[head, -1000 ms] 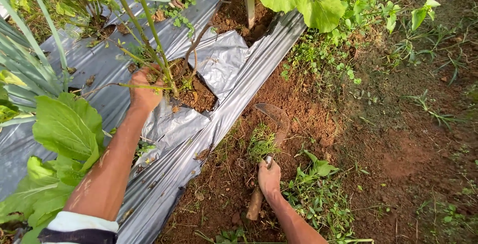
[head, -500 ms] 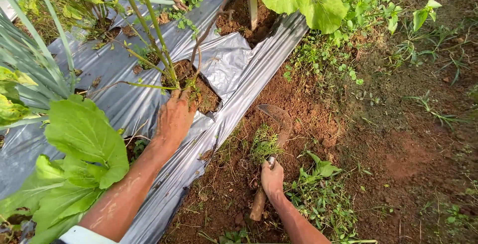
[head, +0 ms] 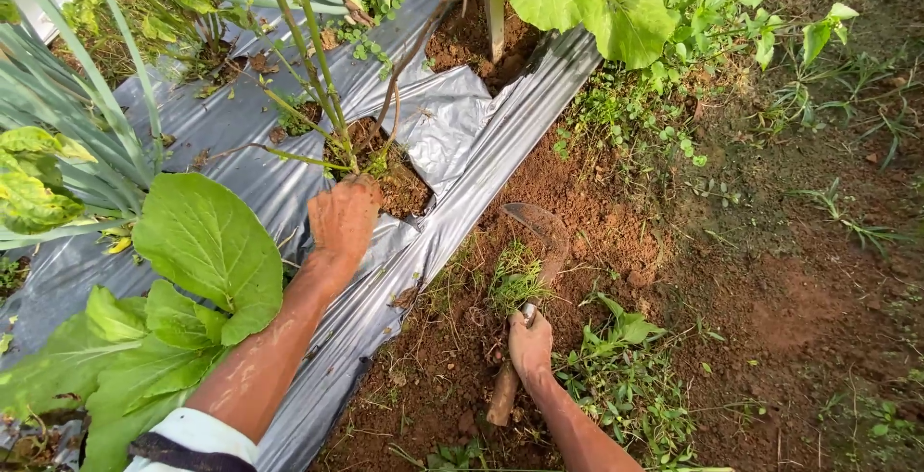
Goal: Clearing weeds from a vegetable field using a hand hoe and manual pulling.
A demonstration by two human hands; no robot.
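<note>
Left hand [head: 344,220], soil-stained, lay palm-down with fingers loosely spread at the edge of a soil-filled planting hole [head: 390,178] cut in the silver-grey plastic mulch sheet [head: 241,135]. It gripped nothing; fingertips were at the base of the thin green plant stems [head: 313,68] rising from that hole. Whether they actually touched the stems could not be told.

Right hand [head: 529,345] was clenched around the brown wooden handle of a sickle with a curved, rusty metal blade [head: 539,227]. The handle end poked out below the fist toward the camera. The blade arched away from the hand over bare reddish-brown soil [head: 597,193], just beside the mulch sheet's edge. A small tuft of green grass [head: 515,280] sat between the fist and the blade's curve, right against the tool's neck.

Broad green leaves [head: 207,246] overlapped the left forearm's side, near a white sleeve cuff with a dark band [head: 192,438]. Long blue-green strap leaves [head: 58,126] stood on the far left. A large yellow-green leaf [head: 577,0] hung above a second planting hole [head: 472,44] with a pale stake in it. Low weeds [head: 626,376] grew beside the right forearm, and more weeds [head: 731,10] covered the ground to the upper right.
</note>
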